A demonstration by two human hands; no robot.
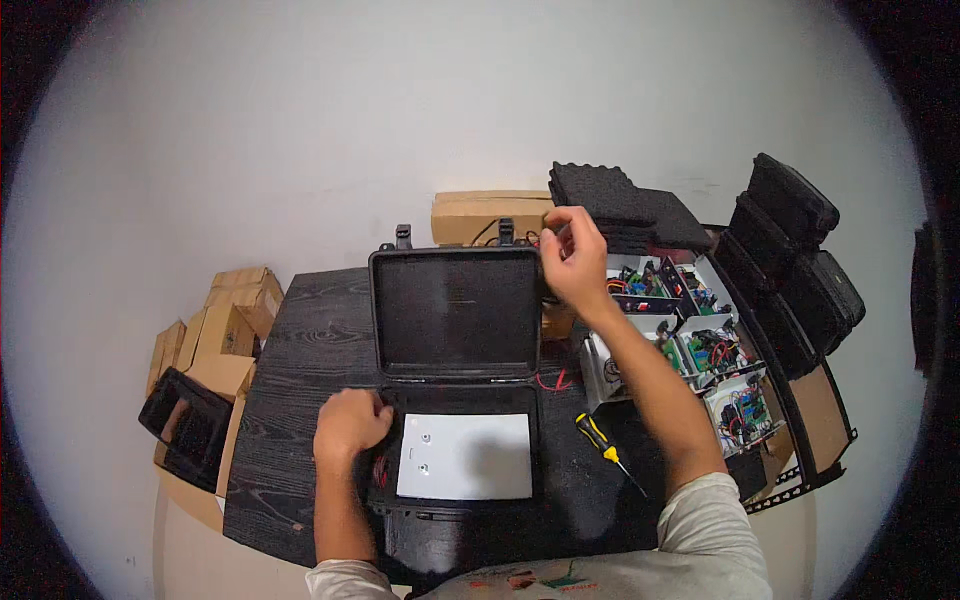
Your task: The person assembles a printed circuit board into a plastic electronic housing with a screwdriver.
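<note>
1. Head view, workpiece: A black case [457, 383] stood open on the dark bench [300, 400], in front of the person. Its lid [458, 310] was raised on the far side, with both latches free.
2. Head view, panel: A white panel [466, 458] lay in the base of the case, two small round fittings showing near its left end.
3. Head view, left hand: The left hand [350, 425] was at the left edge of the case, its fingers curled inward. Whether they gripped anything could not be told.
4. Head view, right hand: The right hand [576, 258] was raised beside the upper right corner of the lid. Its fingers were bent and partly open; no held object could be made out.
5. Head view, surroundings: A yellow-and-black screwdriver [597, 435] lay right of the case, and a red wire [558, 382] near the hinge. Units with exposed circuit boards [715, 350] stood farther right.
6. Head view, progress: Opening the case and placing the panel appeared done. The lid was not yet closed; whether the panel was fastened could not be judged.
</note>
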